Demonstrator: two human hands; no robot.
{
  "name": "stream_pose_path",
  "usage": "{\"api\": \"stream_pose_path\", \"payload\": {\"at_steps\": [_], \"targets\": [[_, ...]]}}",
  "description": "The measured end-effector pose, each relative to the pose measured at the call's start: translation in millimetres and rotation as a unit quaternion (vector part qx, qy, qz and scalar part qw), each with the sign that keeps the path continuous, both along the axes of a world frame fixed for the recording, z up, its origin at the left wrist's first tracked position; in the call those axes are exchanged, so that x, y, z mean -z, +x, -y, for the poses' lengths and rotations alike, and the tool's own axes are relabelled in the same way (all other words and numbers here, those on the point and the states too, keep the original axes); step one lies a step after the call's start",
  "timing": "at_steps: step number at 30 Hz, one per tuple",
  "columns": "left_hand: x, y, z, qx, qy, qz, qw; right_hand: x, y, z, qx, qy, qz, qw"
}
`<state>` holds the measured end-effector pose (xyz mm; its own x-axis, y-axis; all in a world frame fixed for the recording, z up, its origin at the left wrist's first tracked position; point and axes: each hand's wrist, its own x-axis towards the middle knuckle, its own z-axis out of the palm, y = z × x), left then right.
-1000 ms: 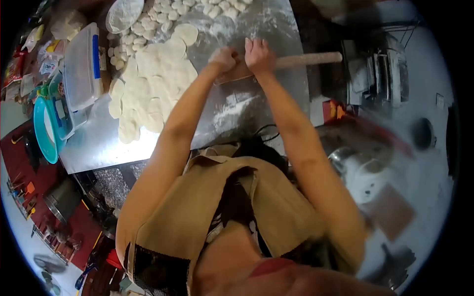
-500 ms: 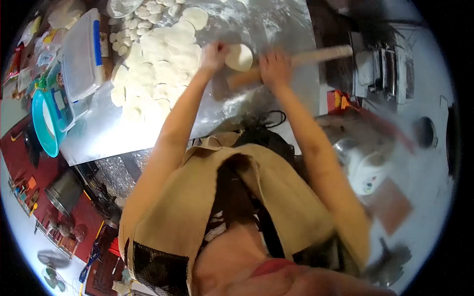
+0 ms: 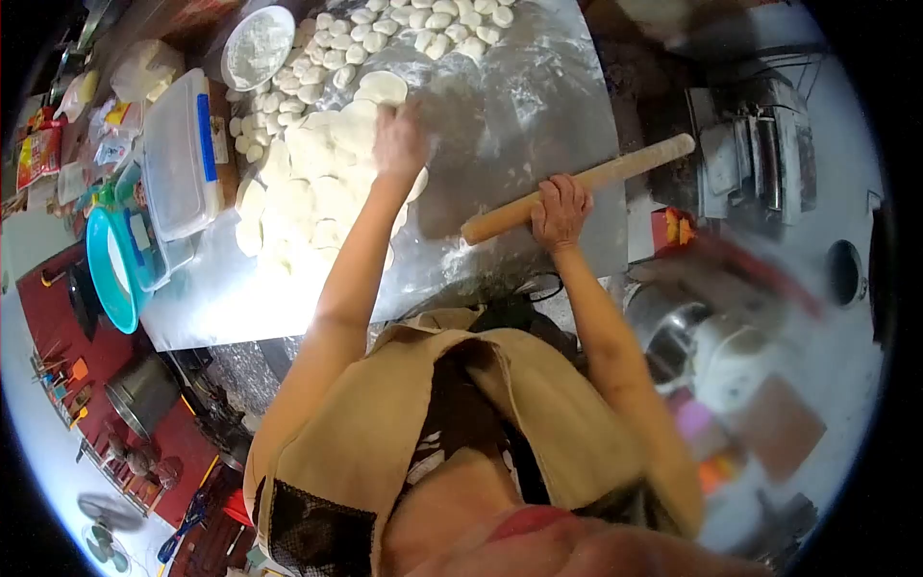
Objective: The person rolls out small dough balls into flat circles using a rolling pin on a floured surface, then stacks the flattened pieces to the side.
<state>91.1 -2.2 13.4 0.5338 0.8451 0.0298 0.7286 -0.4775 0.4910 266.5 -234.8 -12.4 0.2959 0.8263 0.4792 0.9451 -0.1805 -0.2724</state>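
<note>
My left hand (image 3: 399, 142), blurred, is over the right edge of a spread of overlapping flat dough rounds (image 3: 322, 188); its fingertips are smeared, so whether it grips a round cannot be made out. Closed around a wooden rolling pin (image 3: 630, 168), my right hand (image 3: 561, 210) rests near the pin's lower left end, above the floury metal table (image 3: 461, 173). Many small dough pieces (image 3: 437, 21) lie at the table's far side, and more lie beside the rounds.
A white bowl of flour (image 3: 258, 48) stands at the far left of the table. Nearer are a clear plastic box with a blue clip (image 3: 178, 154) and a teal basin (image 3: 111, 269). Metal pots (image 3: 668, 327) stand to the right, below the table's edge.
My left hand has moved left from beside a single dough round onto the spread of rounds. My right hand stays on the rolling pin. The view has shifted, showing more of the table's far side.
</note>
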Motion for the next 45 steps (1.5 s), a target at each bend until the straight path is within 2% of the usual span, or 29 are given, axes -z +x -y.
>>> {"api": "stream_pose_path", "payload": {"at_steps": [2,4,5,7,9,12,15,16,18,25,27,28,30,31,34,36,37,39,45], "targets": [[-5,61,-28,0.027,-0.071,0.125,0.989,2,3,-8,0.037,-0.03,-0.003,0.999],[21,113,-60,0.093,0.071,0.169,0.979,4,5,-14,0.038,-0.031,-0.01,0.999],[25,123,-65,0.096,0.07,0.171,0.978,5,5,-15,0.034,-0.036,-0.02,0.999],[23,131,-64,0.047,0.079,0.074,0.993,6,4,-13,0.036,-0.027,-0.019,0.999],[25,113,-54,0.057,0.111,0.113,0.986,4,3,-14,0.038,-0.011,-0.021,0.999],[26,85,-37,-0.012,-0.102,0.243,0.965,0,0,-14,0.039,-0.006,-0.022,0.999],[24,78,-36,-0.009,-0.127,0.265,0.956,0,1,-19,0.035,-0.008,-0.027,0.999],[26,76,-36,-0.011,-0.129,0.263,0.956,0,1,-19,0.036,-0.006,-0.033,0.999],[30,74,-35,0.046,-0.018,0.207,0.977,0,1,-19,0.034,-0.006,-0.04,0.999],[23,85,-28,0.023,-0.002,0.165,0.986,1,2,-16,0.042,-0.013,-0.026,0.999],[22,80,-32,-0.02,-0.035,0.155,0.987,1,2,-16,0.045,-0.014,-0.03,0.998],[23,75,-34,-0.019,-0.033,0.152,0.988,1,3,-16,0.043,-0.014,-0.032,0.998],[23,62,-38,-0.105,-0.023,0.164,0.981,2,1,-16,0.041,-0.013,-0.038,0.998],[22,57,-42,-0.105,-0.021,0.162,0.981,2,2,-17,0.036,-0.008,-0.042,0.998],[19,53,-49,-0.045,-0.056,0.1,0.992,3,4,-18,0.033,-0.002,-0.042,0.999],[21,54,-50,-0.039,0.015,0.18,0.983,3,4,-18,0.034,-0.001,-0.039,0.999],[26,54,-55,-0.039,0.016,0.18,0.983,3,4,-18,0.034,0.002,-0.038,0.999],[30,55,-66,0.045,0.056,0.184,0.98,3,4,-19,0.032,0.007,-0.036,0.999],[31,50,-71,0.08,0.03,0.18,0.98,2,3,-19,0.029,-0.003,-0.037,0.999]]}}
